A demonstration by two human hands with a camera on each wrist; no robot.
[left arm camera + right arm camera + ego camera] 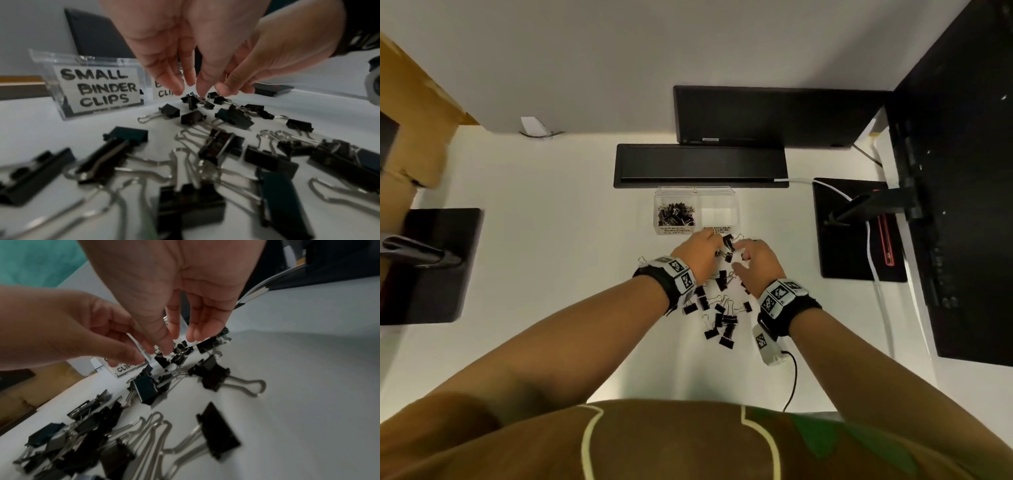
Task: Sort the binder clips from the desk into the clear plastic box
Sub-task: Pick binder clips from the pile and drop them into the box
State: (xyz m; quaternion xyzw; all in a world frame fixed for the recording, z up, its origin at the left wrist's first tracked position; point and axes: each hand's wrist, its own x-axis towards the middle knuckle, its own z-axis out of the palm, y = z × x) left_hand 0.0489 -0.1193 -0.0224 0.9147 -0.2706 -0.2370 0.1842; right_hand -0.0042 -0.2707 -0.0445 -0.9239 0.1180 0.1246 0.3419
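Observation:
Several black binder clips (pixel 719 308) lie scattered on the white desk (pixel 551 257); the wrist views show them close up (pixel 222 142) (pixel 144 386). Behind them stands the clear plastic box (pixel 732 205). Its left compartment (pixel 98 87), labelled SMALL BINDER CLIPS, holds several clips, and the right compartment (pixel 717 212) looks empty. My left hand (pixel 714 240) (pixel 191 91) points down over the far clips, one fingertip touching a clip (pixel 198 101). My right hand (pixel 741 248) (pixel 176 340) hovers beside it, fingertips just above a clip cluster (pixel 180 352). Neither hand visibly grips anything.
A black monitor (pixel 774 116) and a flat black bar (pixel 698 164) sit right behind the box. A monitor stand base (pixel 856 229) with a white cable (pixel 873 267) is to the right. Another stand base (pixel 431 263) and a cardboard box (pixel 410 120) are on the left.

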